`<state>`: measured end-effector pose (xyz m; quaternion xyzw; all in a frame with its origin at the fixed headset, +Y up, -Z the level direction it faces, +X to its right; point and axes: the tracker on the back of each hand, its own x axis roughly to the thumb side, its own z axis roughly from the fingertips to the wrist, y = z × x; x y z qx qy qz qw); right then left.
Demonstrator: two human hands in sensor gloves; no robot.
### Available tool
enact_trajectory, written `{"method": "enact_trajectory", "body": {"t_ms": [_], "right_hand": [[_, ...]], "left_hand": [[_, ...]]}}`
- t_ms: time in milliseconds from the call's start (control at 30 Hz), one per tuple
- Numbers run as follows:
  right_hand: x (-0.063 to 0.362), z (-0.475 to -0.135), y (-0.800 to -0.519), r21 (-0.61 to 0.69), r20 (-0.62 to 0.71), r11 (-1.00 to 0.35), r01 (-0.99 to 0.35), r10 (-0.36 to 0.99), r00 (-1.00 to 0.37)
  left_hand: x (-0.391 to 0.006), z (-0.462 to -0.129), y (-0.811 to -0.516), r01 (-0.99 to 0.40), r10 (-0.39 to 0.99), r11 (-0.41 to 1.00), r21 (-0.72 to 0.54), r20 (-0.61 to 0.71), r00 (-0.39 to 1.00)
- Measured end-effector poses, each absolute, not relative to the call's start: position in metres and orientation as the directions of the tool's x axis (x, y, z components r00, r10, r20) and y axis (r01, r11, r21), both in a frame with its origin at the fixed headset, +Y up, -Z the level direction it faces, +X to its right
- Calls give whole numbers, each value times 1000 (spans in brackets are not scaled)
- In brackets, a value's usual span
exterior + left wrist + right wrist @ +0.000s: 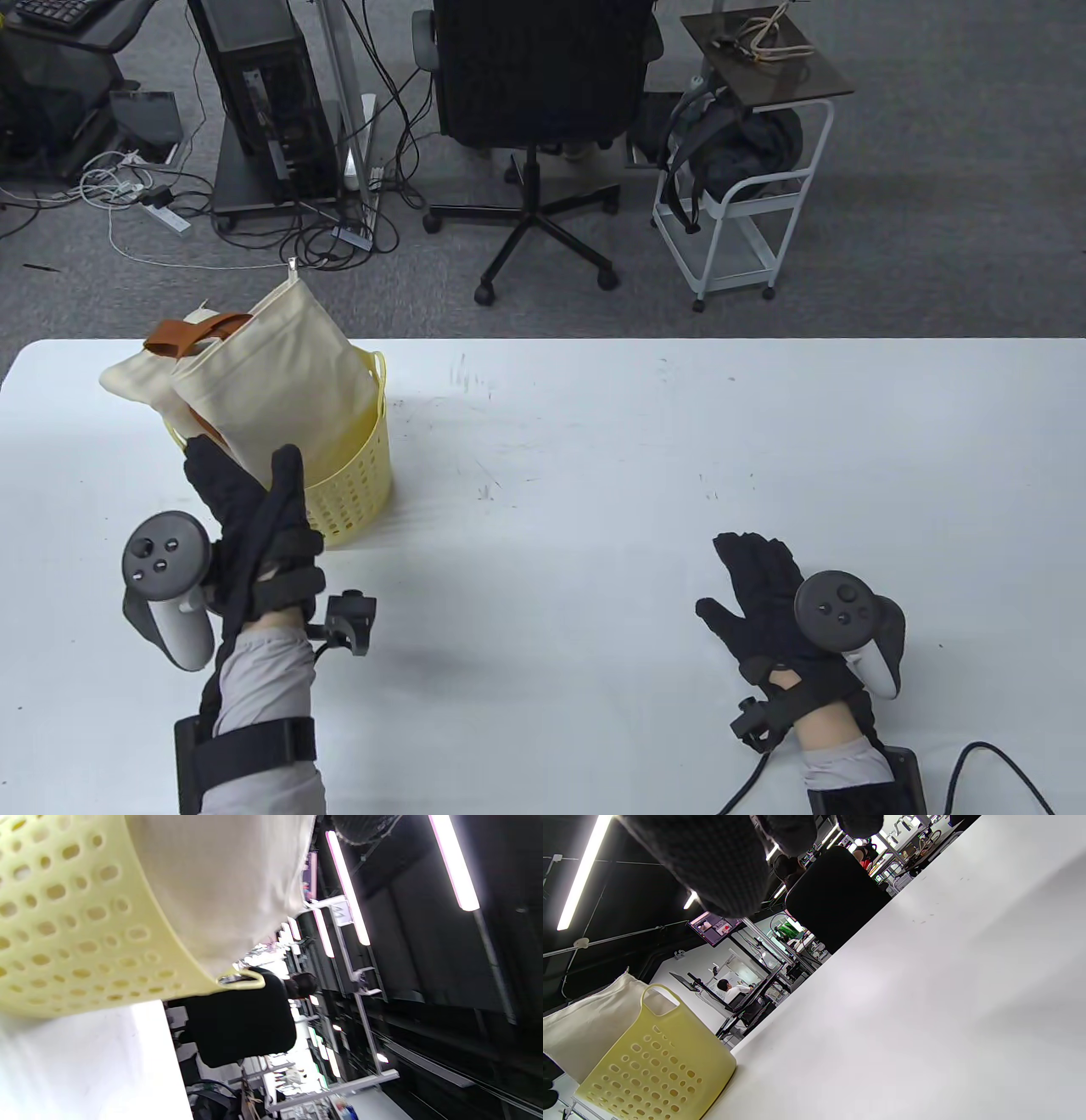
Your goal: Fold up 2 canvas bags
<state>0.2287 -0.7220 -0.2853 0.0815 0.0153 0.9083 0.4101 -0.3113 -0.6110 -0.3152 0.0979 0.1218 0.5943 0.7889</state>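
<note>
The canvas bags (271, 373) are being kept upright in the yellow basket (361, 497) near the desk's far left corner, right beyond the spread left grip (254, 518).

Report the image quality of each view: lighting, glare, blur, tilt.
Table view: even light, sharp, soft shadows under the left hand and right hand. Left wrist view: on its side, ceiling light strips blown out, yellow basket close and slightly soft. Right wrist view: tilted, gloved fingers blurred at the top, white table bright.
</note>
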Motion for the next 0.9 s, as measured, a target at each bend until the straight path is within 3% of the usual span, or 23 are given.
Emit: {"method": "enact_trajectory", "body": {"t_ms": [133,300,600,767,900], "right_hand": [[228,-287,-720,105,143,-651,-751,758,-637],[230,-287,-719,102,139,-638,-763,769,-624],[231,-286,-719,97,133,-640,-762,767,-627],[229,-287,-712,93,157,-620,-779,782,-604],[228,-288,-687,49,214,-565,-824,811,-544]], "left_hand": [[-328,-329,-602,-822,905,423,381,-227,360],[-329,-340,-601,-795,848,522,309,-291,444],[-311,-330,-578,-840,892,443,313,-55,449],[-302,-305,-532,-837,866,418,354,123,485],[-290,-277,-484,-857,823,384,343,293,487]]}}
